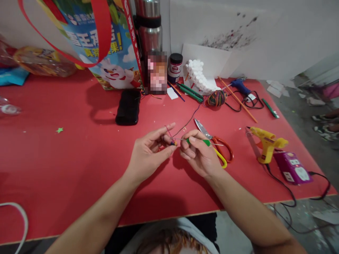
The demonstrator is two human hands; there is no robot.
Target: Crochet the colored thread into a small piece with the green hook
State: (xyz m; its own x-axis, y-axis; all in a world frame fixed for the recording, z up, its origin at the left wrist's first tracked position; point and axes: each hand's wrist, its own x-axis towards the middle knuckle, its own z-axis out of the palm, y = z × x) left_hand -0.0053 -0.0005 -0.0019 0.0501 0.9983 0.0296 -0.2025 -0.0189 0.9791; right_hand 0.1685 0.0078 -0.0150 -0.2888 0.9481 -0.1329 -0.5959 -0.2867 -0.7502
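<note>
Between the thumb and fingers of my left hand [149, 150] is a small piece of multicoloured crochet work [173, 143]. Yarn [191, 118] loops over its raised index finger and runs back to a multicoloured yarn ball [217, 98] at the far side of the table. My right hand [200, 153] grips a crochet hook [206, 142] by its green handle. The thin metal tip points left and reaches the crochet work; whether it sits inside a stitch is too small to tell. Scissors [224, 148] with red and yellow handles lie just beyond my right hand, partly hidden by it.
At right, a yellow glue gun [268, 143] stands by a purple power box [292, 167] with trailing cables. A black phone-like case [128, 107], a printed bag [106, 46], a steel flask [150, 35], a jar [175, 67] and a green cutter [189, 92] occupy the back of the red table [79, 169].
</note>
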